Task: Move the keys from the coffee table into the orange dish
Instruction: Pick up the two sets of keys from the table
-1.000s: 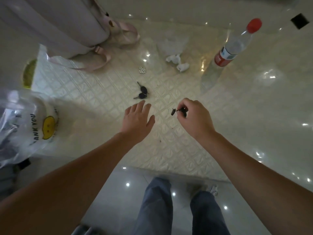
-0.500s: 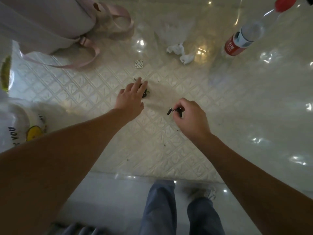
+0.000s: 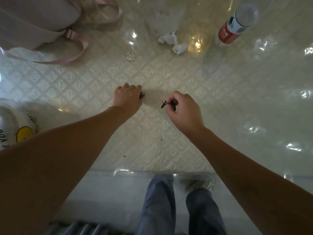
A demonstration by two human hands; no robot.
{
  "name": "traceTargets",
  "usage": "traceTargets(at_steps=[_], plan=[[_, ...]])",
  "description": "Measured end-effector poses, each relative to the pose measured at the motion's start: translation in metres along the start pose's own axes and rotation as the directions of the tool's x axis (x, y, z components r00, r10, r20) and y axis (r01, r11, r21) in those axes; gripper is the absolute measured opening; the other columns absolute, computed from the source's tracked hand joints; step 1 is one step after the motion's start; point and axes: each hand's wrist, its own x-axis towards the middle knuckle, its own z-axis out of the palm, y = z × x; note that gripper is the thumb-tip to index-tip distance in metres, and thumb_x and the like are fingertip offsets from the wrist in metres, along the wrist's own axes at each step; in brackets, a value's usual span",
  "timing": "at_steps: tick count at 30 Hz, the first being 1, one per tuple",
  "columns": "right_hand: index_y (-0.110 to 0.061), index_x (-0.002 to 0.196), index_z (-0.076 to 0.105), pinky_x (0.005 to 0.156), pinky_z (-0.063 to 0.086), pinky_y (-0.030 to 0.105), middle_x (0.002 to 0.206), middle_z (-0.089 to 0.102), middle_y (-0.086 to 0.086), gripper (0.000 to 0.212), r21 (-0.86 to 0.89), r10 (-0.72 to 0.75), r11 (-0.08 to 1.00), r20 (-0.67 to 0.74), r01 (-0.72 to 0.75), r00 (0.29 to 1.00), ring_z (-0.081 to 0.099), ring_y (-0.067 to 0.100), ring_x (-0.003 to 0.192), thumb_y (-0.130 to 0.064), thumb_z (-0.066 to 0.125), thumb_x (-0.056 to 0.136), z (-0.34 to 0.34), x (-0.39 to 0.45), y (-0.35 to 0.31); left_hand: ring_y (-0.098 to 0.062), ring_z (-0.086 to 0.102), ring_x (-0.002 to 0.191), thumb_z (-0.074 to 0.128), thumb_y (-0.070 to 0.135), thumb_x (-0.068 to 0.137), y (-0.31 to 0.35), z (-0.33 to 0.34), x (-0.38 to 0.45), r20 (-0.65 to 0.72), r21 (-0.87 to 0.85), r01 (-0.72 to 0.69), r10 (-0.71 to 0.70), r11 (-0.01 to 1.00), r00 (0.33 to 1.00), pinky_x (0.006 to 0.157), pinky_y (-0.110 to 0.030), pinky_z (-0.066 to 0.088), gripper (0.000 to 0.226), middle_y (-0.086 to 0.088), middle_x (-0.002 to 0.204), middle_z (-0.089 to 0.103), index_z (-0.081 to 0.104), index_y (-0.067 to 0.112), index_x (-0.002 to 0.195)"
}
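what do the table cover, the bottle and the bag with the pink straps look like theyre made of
Table cover: seems a clear glossy plastic sheet, since it shows wrinkled light glints over an embossed diamond pattern.
Bottle: seems thin transparent plastic with a red printed label wrapped around it.
Bag: looks like matte pale fabric, softly creased; its pink straps look like woven webbing, though the weave is too blurred to confirm.

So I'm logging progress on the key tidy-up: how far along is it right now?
Partly done. The right hand already pinches one set of keys clear of the coffee table. The left hand is closed over the second set of keys, which seems to be at the tabletop. Left: lifting that set and dropping both into the orange dish, which is not in view.
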Motion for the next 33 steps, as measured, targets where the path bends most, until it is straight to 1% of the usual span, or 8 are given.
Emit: traceTargets(at_steps=[4,12,16,22,24,29,31,33], plan=[[-0.023,0.093,0.061,0.068,0.053,0.033,0.086,0.065,-0.005,0.006,-0.008,-0.011,1.0,0.017,0.011,1.0,0.058,0.01,0.082,-0.02,0.061,0.088,0.006,-0.009,-0.001,-0.024,0.056,0.086,0.053,0.029,0.092,0.01,0.009,-0.015,-0.005,0.008,-0.027,0.027,1.0,1.0,0.07,-0.034,0.038,0.021,-0.005,0.093,0.063,0.055,0.011,0.102],[-0.019,0.093,0.062,0.069,0.053,0.038,0.086,0.065,-0.003,0.005,-0.043,-0.028,0.999,0.074,0.031,0.997,0.058,0.014,0.084,-0.018,0.062,0.088,0.006,-0.037,0.001,-0.026,0.057,0.088,0.048,0.028,0.093,0.031,0.025,-0.067,0.018,-0.096,-0.049,0.051,0.994,0.999,0.072,-0.037,0.042,0.022,-0.006,0.098,0.06,0.05,0.012,0.109],[-0.018,0.092,0.063,0.07,0.054,0.036,0.086,0.066,-0.003,0.004,-0.008,-0.039,0.999,0.074,0.04,0.996,0.06,0.013,0.084,-0.017,0.064,0.088,-0.006,-0.049,0.001,-0.025,0.057,0.082,0.043,0.03,0.096,0.043,0.018,-0.088,0.001,-0.222,-0.024,0.025,0.975,1.0,0.067,-0.036,0.041,0.018,-0.005,0.093,0.06,0.043,0.013,0.1],[-0.024,0.089,0.062,0.067,0.05,0.027,0.083,0.064,-0.009,0.004,0.013,-0.068,0.998,-0.014,0.068,0.998,0.057,0.009,0.083,-0.022,0.065,0.087,-0.036,-0.075,0.003,-0.022,0.054,0.066,0.042,0.03,0.096,0.066,-0.016,-0.111,-0.046,-0.327,0.053,-0.072,0.944,0.996,0.058,-0.032,0.035,0.015,-0.002,0.081,0.059,0.04,0.016,0.096],[-0.024,0.089,0.062,0.065,0.047,0.024,0.083,0.063,-0.01,0.005,0.01,-0.1,0.995,-0.033,0.1,0.994,0.057,0.009,0.082,-0.023,0.066,0.087,-0.049,-0.086,0.004,-0.022,0.055,0.067,0.044,0.031,0.095,0.079,-0.031,-0.12,-0.074,-0.359,0.061,-0.094,0.931,0.993,0.057,-0.033,0.039,0.015,-0.002,0.081,0.06,0.042,0.017,0.098],[-0.022,0.092,0.064,0.065,0.047,0.027,0.083,0.062,-0.009,0.007,0.012,-0.176,0.984,-0.048,0.177,0.983,0.057,0.011,0.082,-0.021,0.068,0.086,-0.088,-0.116,0.0,-0.021,0.057,0.075,0.048,0.03,0.093,0.122,-0.075,-0.152,-0.202,-0.394,0.031,-0.12,0.918,0.972,0.06,-0.037,0.048,0.014,0.0,0.085,0.062,0.045,0.018,0.099],[-0.023,0.093,0.064,0.066,0.047,0.025,0.084,0.063,-0.008,0.009,0.009,-0.215,0.976,-0.036,0.215,0.976,0.057,0.01,0.083,-0.021,0.068,0.086,-0.11,-0.133,-0.007,-0.019,0.057,0.077,0.051,0.03,0.092,0.142,-0.095,-0.171,-0.246,-0.401,0.025,-0.134,0.916,0.96,0.059,-0.035,0.047,0.014,0.001,0.087,0.063,0.048,0.018,0.099],[-0.023,0.093,0.063,0.066,0.046,0.024,0.085,0.064,-0.007,0.009,0.001,-0.25,0.968,-0.025,0.25,0.968,0.056,0.009,0.083,-0.021,0.067,0.086,-0.128,-0.143,-0.013,-0.019,0.057,0.076,0.053,0.03,0.091,0.157,-0.111,-0.185,-0.283,-0.389,0.015,-0.135,0.921,0.95,0.058,-0.031,0.041,0.015,0.002,0.088,0.063,0.05,0.018,0.099]])
